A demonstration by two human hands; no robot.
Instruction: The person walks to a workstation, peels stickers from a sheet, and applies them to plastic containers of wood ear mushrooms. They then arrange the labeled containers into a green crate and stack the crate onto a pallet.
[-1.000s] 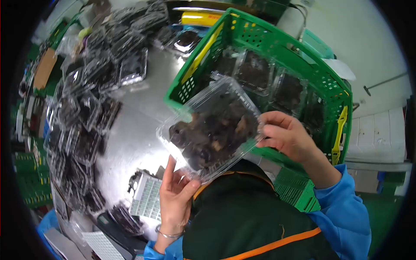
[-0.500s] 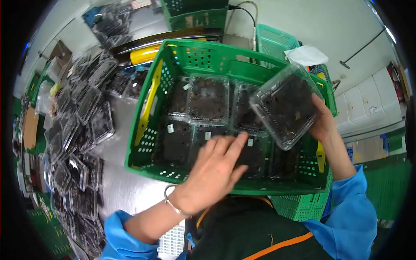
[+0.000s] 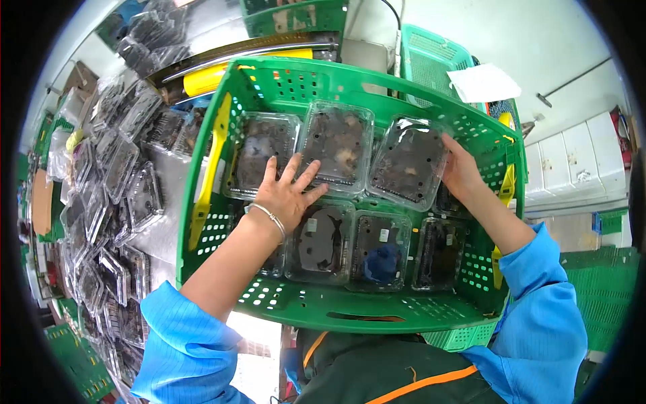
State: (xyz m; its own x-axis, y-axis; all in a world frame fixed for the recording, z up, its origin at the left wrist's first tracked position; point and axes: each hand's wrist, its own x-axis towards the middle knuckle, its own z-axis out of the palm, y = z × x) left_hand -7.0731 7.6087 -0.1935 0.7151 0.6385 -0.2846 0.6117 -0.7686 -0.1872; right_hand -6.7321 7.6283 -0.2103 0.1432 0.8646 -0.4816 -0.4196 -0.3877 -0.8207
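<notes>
A green plastic crate (image 3: 377, 311) with yellow handles stands in front of me, filled with clear plastic clamshell boxes of dark contents. In its far row my right hand (image 3: 461, 168) grips the right edge of one clamshell box (image 3: 409, 160), which sits slightly tilted. To its left is another clamshell box (image 3: 338, 145). My left hand (image 3: 286, 196) has its fingers spread, resting over the near side of the far-left clamshell box (image 3: 259, 151) and the box beside it. Nearer to me lie several more boxes, one with a small white label (image 3: 383, 235).
Many clear clamshell boxes (image 3: 118, 168) are heaped on the metal table (image 3: 167, 232) to the left. A yellow roller (image 3: 205, 79) lies behind the crate. At the back right stand a light green basket (image 3: 431, 54) and a white sheet (image 3: 486, 83).
My right hand has brought the clamshell box down and left into the crate's far row. My left hand has moved left and farther from me, onto the far boxes.
</notes>
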